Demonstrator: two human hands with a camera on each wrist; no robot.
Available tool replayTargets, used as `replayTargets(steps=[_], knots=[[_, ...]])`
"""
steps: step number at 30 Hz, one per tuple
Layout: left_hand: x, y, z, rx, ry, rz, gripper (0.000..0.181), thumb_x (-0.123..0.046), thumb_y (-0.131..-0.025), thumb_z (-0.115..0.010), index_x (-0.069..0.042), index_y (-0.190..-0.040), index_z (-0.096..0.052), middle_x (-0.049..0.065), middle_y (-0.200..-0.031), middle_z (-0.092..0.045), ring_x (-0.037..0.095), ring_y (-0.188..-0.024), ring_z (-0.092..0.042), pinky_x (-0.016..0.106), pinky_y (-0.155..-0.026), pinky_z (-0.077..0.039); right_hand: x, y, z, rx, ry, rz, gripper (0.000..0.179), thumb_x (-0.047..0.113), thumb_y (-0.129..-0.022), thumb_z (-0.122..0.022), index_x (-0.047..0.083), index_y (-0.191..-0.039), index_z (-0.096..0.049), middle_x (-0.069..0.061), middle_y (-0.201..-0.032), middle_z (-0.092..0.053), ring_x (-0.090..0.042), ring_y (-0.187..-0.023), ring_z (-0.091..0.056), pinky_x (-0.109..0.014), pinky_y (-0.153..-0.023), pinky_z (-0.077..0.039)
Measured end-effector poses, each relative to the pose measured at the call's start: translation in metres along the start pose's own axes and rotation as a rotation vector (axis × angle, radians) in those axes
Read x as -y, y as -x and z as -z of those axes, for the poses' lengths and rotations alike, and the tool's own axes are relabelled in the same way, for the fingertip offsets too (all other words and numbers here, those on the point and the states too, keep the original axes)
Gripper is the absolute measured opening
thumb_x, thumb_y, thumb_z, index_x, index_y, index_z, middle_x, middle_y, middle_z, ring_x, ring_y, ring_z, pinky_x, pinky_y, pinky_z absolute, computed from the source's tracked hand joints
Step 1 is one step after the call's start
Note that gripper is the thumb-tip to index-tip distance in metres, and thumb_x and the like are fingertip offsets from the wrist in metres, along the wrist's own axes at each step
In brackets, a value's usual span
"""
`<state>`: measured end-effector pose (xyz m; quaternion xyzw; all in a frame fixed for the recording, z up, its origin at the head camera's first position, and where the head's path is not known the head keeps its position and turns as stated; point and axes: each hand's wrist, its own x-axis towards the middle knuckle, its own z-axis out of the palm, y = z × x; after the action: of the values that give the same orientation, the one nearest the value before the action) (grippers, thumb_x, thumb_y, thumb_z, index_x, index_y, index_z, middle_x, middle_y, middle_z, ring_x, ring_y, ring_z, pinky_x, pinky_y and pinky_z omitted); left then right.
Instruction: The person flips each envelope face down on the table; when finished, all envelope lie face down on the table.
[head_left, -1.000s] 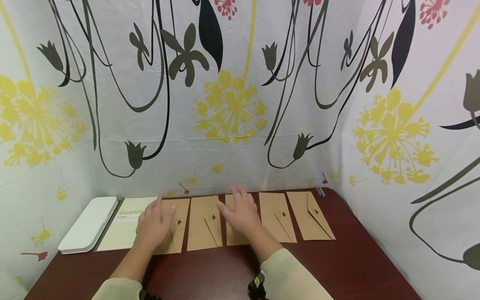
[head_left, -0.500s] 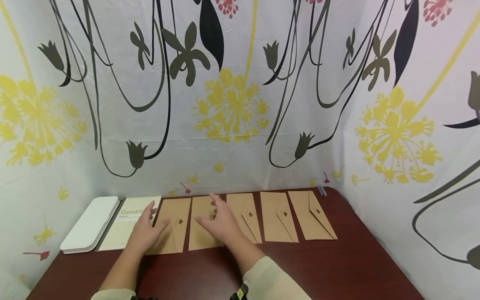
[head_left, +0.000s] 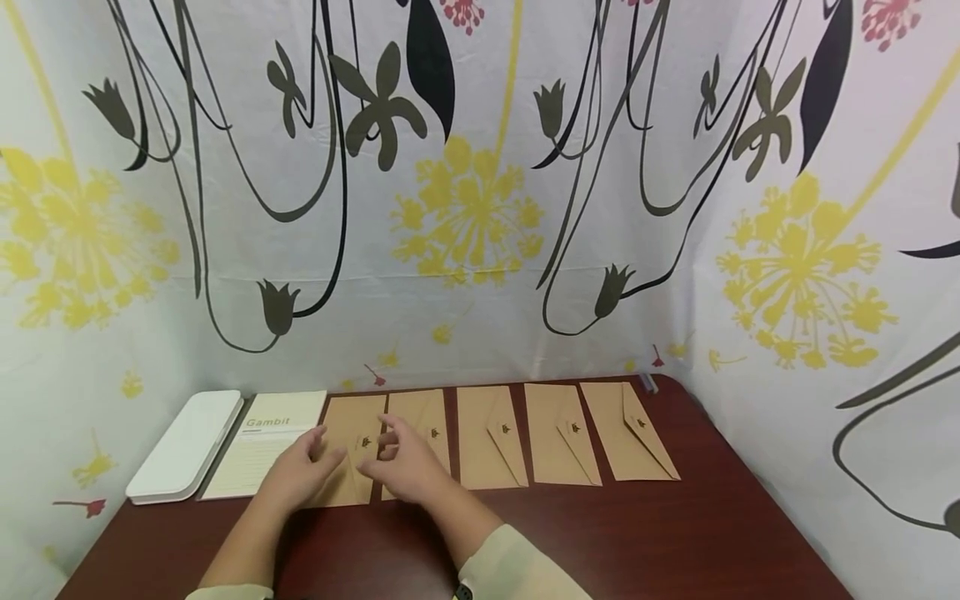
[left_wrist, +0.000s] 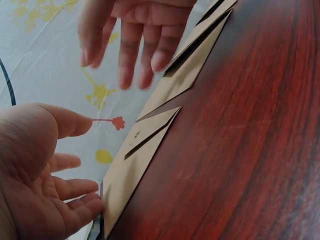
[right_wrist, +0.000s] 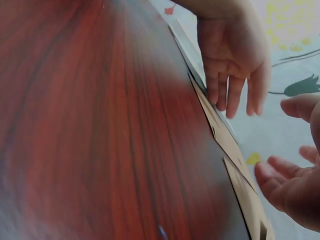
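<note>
Five-odd brown paper envelopes would be several: a row of them lies along the back of the table. My left hand (head_left: 296, 468) is over the left edge of the leftmost envelope (head_left: 356, 475), beside the cream notepad (head_left: 258, 446) marked "Gambit". Its fingers are loosely bent, holding nothing. My right hand (head_left: 411, 465) is above the second envelope (head_left: 423, 404), thumb and fingers spread with nothing between them. In the left wrist view, both hands face each other palm inward over the row.
Left of the notepad is a white flat case (head_left: 183, 446). Three more envelopes, the middle one (head_left: 480, 450) among them, lie to the right. Small purplish sticks (head_left: 648, 383) lie at the back right corner. A patterned cloth (head_left: 480, 333) stands behind the reddish-brown table (head_left: 600, 542).
My right hand has moved left from the third envelope to the second. My left hand has drawn slightly lower, and its fingers have bent. The envelopes have not moved.
</note>
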<state>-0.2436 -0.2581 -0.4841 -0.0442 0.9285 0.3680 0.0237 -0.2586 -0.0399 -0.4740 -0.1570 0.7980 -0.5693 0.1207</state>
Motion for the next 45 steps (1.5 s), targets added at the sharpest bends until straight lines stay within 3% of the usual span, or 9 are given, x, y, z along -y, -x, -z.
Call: replayTargets(steps=[5,12,22,30,37,45], knots=[[-0.002,0.002,-0.001,0.020,-0.002,0.001,0.078,-0.048,-0.109,-0.055,0.004,-0.164,-0.033,0.035,-0.162,-0.043,0.055,-0.151,-0.042,0.070,-0.119,-0.041,-0.001,0.002,-0.010,0.049,-0.098,-0.031,0.077,0.027,-0.094,-0.080,0.023,-0.162,-0.045,-0.020,-0.157,-0.055,-0.042,-0.143,-0.057,-0.056,-0.108,-0.057],[-0.009,0.005,-0.003,0.011,-0.009,-0.008,0.077,-0.047,-0.109,-0.055,0.005,-0.163,-0.036,0.036,-0.161,-0.044,0.056,-0.149,-0.044,0.070,-0.117,-0.042,-0.007,0.002,-0.017,0.007,-0.095,-0.055,0.070,0.031,-0.095,-0.080,0.026,-0.158,-0.050,-0.021,-0.159,-0.054,-0.044,-0.146,-0.054,-0.061,-0.116,-0.049],[-0.010,0.005,-0.002,0.004,-0.007,0.014,0.077,-0.048,-0.109,-0.054,0.004,-0.162,-0.036,0.036,-0.161,-0.044,0.056,-0.149,-0.045,0.070,-0.116,-0.043,0.000,0.003,-0.025,-0.034,-0.087,-0.037,0.067,0.031,-0.094,-0.078,0.029,-0.156,-0.052,-0.016,-0.165,-0.049,-0.042,-0.150,-0.050,-0.062,-0.118,-0.047],[-0.008,0.004,-0.002,-0.013,-0.013,-0.004,0.074,-0.044,-0.109,-0.057,0.006,-0.161,-0.039,0.037,-0.159,-0.047,0.056,-0.148,-0.046,0.070,-0.117,-0.043,0.000,-0.005,-0.030,-0.084,-0.205,-0.080,0.073,0.023,-0.092,-0.079,0.029,-0.158,-0.048,-0.020,-0.170,-0.040,-0.045,-0.152,-0.047,-0.061,-0.116,-0.050],[-0.006,0.003,-0.001,-0.027,-0.007,0.000,0.071,-0.042,-0.109,-0.057,0.005,-0.160,-0.041,0.036,-0.159,-0.047,0.055,-0.149,-0.046,0.069,-0.119,-0.041,-0.005,-0.018,-0.023,-0.105,-0.296,-0.138,0.067,0.015,-0.092,-0.077,0.016,-0.155,-0.053,-0.026,-0.168,-0.040,-0.034,-0.106,-0.074,-0.047,-0.096,-0.063],[-0.006,0.003,0.000,-0.015,0.025,0.005,0.071,-0.043,-0.109,-0.057,0.003,-0.161,-0.040,0.035,-0.161,-0.045,0.054,-0.150,-0.044,0.068,-0.121,-0.040,-0.005,-0.026,-0.012,-0.083,-0.391,-0.170,0.063,0.006,-0.093,-0.072,0.003,-0.154,-0.053,-0.026,-0.150,-0.058,-0.027,-0.103,-0.073,-0.036,-0.091,-0.063]])
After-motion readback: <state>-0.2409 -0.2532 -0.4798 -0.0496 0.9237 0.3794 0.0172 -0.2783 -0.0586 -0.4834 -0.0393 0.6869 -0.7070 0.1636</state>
